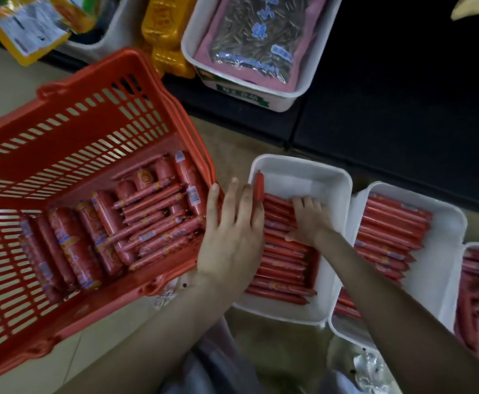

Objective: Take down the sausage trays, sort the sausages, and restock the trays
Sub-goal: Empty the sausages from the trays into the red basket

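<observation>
A red plastic basket point(90, 120) on the floor at left holds several thick and thin red sausages point(147, 220). Next to it a white tray point(303, 172) holds a neat row of thin sausages point(283, 265). My left hand point(229, 234) reaches over the tray's left rim, fingers stretched out, with one thin sausage point(259, 185) pinched upright at its right side. My right hand point(308, 217) lies palm down on the sausages at the far end of the row, gripping nothing. A second white tray point(445, 223) and a third point(478, 247) at right also hold thin sausages.
A white tub of bagged sunflower seeds point(246, 92) sits on the dark bottom shelf ahead. Yellow packets point(164, 38) and a labelled yellow pack point(25, 35) lie to its left. Crumpled clear plastic point(371, 371) lies on the floor by my knees.
</observation>
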`<state>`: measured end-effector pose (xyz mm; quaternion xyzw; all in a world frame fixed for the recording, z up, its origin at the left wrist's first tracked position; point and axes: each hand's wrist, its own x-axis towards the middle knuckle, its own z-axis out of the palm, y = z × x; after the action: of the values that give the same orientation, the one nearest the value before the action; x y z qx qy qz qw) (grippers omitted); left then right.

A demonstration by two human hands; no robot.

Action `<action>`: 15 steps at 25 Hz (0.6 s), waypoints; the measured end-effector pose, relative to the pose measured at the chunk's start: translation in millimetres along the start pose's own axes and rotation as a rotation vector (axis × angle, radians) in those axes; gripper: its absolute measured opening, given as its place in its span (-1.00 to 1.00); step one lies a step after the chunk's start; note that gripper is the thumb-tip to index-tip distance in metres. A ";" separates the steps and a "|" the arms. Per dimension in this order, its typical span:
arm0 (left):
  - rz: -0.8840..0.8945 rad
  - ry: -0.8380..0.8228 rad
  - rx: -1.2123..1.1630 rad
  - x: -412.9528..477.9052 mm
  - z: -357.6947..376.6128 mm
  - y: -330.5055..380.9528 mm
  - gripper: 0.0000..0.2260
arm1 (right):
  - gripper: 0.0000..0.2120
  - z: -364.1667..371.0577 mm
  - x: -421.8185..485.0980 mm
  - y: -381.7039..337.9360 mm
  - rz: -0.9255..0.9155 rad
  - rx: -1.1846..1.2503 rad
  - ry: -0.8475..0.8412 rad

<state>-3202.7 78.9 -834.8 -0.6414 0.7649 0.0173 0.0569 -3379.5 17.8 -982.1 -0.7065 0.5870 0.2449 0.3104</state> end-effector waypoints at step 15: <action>0.058 0.040 -0.430 -6.5 -21.0 -8.4 -0.71 | -0.68 -67.2 -126.2 -27.2 0.115 0.509 0.237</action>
<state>-3194.7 81.8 -812.9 -0.6167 0.7627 0.1691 -0.0971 -3378.1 57.7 -842.1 -0.5950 0.7008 0.0227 0.3928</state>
